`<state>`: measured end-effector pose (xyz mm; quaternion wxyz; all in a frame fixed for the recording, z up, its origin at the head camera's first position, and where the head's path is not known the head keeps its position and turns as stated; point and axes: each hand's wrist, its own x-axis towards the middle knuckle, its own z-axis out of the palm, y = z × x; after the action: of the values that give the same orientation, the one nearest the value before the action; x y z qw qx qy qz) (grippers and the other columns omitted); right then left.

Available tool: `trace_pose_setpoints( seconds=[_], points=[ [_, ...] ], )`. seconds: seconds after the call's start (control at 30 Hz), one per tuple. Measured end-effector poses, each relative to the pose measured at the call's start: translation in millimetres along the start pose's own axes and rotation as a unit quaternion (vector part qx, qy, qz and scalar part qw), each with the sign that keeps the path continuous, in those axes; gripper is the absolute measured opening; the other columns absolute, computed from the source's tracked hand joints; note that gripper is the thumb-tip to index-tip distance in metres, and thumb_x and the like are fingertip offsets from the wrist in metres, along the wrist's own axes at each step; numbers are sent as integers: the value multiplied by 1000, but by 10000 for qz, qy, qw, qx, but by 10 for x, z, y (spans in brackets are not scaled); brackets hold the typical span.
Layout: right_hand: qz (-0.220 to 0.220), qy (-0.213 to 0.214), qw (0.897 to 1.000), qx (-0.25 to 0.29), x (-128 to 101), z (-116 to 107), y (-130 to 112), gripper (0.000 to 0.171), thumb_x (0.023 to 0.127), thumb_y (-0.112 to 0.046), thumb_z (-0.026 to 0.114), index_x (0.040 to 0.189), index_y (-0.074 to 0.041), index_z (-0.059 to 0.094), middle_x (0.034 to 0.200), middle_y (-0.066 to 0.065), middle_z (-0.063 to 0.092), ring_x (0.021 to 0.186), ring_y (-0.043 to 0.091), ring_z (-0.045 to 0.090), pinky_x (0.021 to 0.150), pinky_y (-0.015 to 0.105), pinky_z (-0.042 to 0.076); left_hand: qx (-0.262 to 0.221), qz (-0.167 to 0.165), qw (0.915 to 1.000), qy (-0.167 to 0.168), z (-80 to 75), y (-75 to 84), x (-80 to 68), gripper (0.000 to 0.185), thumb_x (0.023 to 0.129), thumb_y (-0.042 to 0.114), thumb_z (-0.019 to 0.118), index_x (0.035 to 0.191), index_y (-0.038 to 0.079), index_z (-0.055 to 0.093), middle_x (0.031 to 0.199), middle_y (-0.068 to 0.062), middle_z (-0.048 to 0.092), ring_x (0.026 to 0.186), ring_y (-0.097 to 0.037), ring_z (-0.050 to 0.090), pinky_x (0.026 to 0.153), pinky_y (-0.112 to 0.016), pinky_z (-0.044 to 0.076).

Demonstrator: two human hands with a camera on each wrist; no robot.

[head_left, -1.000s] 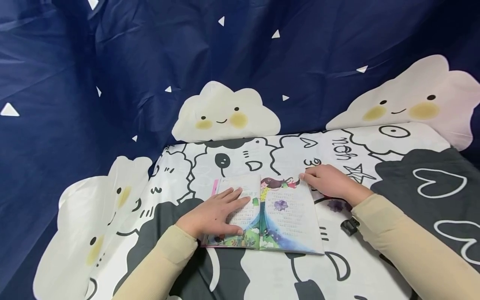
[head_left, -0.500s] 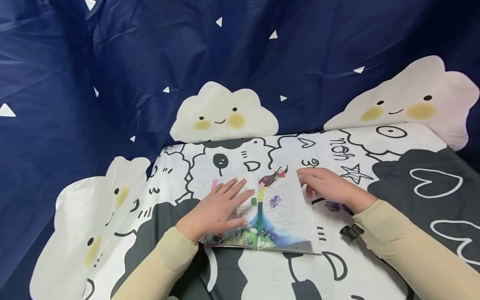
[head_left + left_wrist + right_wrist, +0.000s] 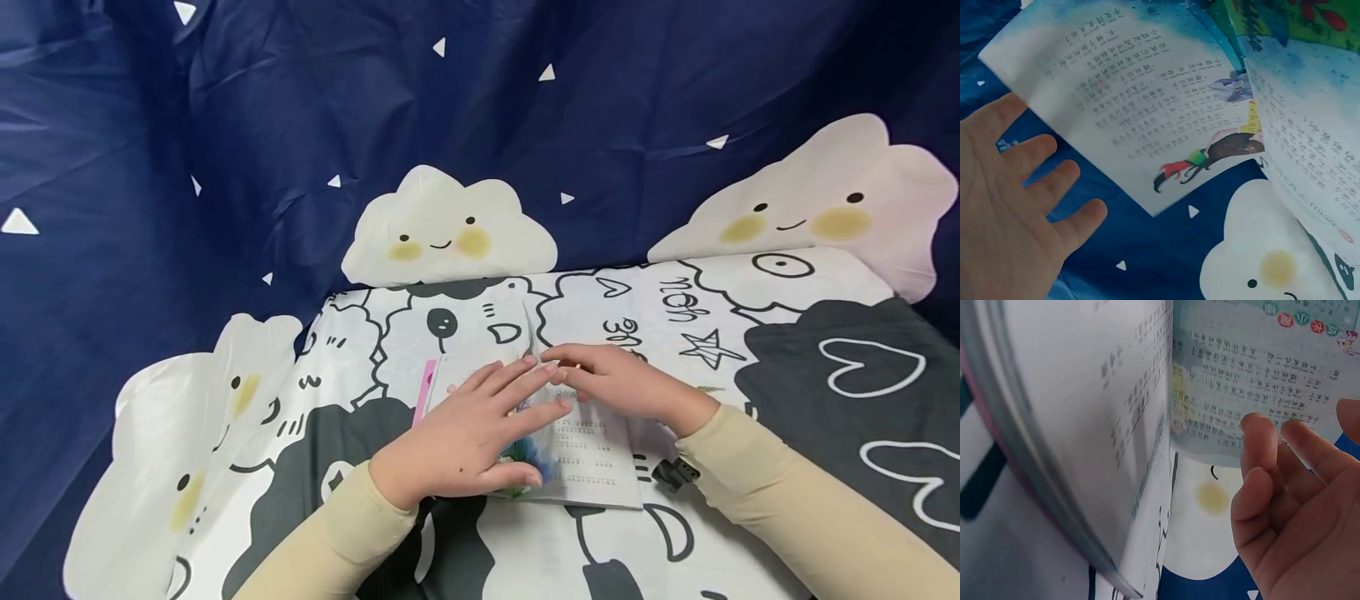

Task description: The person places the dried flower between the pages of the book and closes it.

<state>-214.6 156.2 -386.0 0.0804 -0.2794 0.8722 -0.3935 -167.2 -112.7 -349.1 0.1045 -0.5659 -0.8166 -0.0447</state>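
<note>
An illustrated children's book (image 3: 600,479) lies spread on the patterned cloth, with one leaf (image 3: 538,454) raised near its spine. My right hand (image 3: 626,385) is on the right of that leaf, fingers loosely bent against its back; the right wrist view shows them at the printed page (image 3: 1229,381), with no pinch. Over the left half of the book is my left hand (image 3: 476,442), its fingers spread toward the raised leaf. In the left wrist view, the fingertips are right at the edge of a printed leaf (image 3: 1141,100). Much of the left page is hidden beneath this hand.
Under the book is a black-and-white cartoon cloth (image 3: 547,550). A small black clip-like object (image 3: 677,473) is at the right wrist. Behind hangs a dark blue sheet (image 3: 637,100), with white smiling clouds (image 3: 450,229) along the cloth's edge.
The right hand has moved left from the book's upper right corner, carrying the leaf up toward the spine and uncovering another page. The left hand has shifted right toward it.
</note>
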Motion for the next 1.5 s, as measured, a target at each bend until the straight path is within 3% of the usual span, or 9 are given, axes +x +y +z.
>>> trace_pose_setpoints(
  seconds=[0.17,0.3,0.43,0.57,0.77,0.97,1.27,1.5],
  points=[
    [-212,-110,9997,9,42,54,-39,40,107,-48,46,142,-33,58,108,-3,67,81,20,64,75,38,51,159,148,9998,6,-28,-15,-6,80,99,73,21,156,22,41,167,-7,20,154,-27,12,119,-54,21],
    [-287,-237,9993,-13,71,82,-73,37,107,-43,48,141,-32,59,107,-3,67,84,20,61,77,38,50,264,190,9995,-63,-67,-30,-27,74,99,72,33,152,23,48,165,-6,27,154,-27,14,119,-55,21],
    [-238,-380,9989,-100,99,127,-91,36,107,-35,51,142,-30,58,114,-10,66,88,16,62,78,37,51,254,244,9993,-95,-127,-42,-53,75,99,74,24,141,22,59,159,-3,38,153,-26,18,120,-55,19],
    [-210,-554,9981,-160,124,176,-97,39,106,-33,53,145,-31,56,115,-8,65,84,14,62,75,36,52,177,293,9994,8,-198,-77,-119,81,99,74,14,126,20,68,147,-3,52,146,-25,33,119,-54,22],
    [-43,-793,9965,-243,127,220,-86,43,105,-33,55,147,-25,54,123,1,65,86,14,64,78,36,51,191,410,9990,25,-251,-144,-222,80,99,74,17,108,18,74,120,1,69,122,-21,56,110,-50,37],
    [38,-812,9954,-499,83,218,-21,45,104,-28,59,148,-24,53,125,-1,64,96,12,59,86,39,48,105,-47,9986,-511,-156,-152,-261,56,95,70,49,107,22,76,119,5,69,116,-18,58,107,-43,40],
    [163,-893,9913,-950,43,192,43,50,101,-28,64,149,-19,53,124,1,63,91,13,56,85,40,46,475,-490,9887,-1333,178,-133,-241,64,90,78,47,117,28,75,138,0,61,129,-21,52,106,-45,42],
    [362,-813,9883,-1242,18,113,129,51,97,-28,67,146,-17,57,122,0,61,84,13,53,77,37,44,113,-985,9770,-1886,335,-211,-257,72,88,77,54,143,31,60,157,-3,42,146,-27,35,113,-49,36]
  ],
)
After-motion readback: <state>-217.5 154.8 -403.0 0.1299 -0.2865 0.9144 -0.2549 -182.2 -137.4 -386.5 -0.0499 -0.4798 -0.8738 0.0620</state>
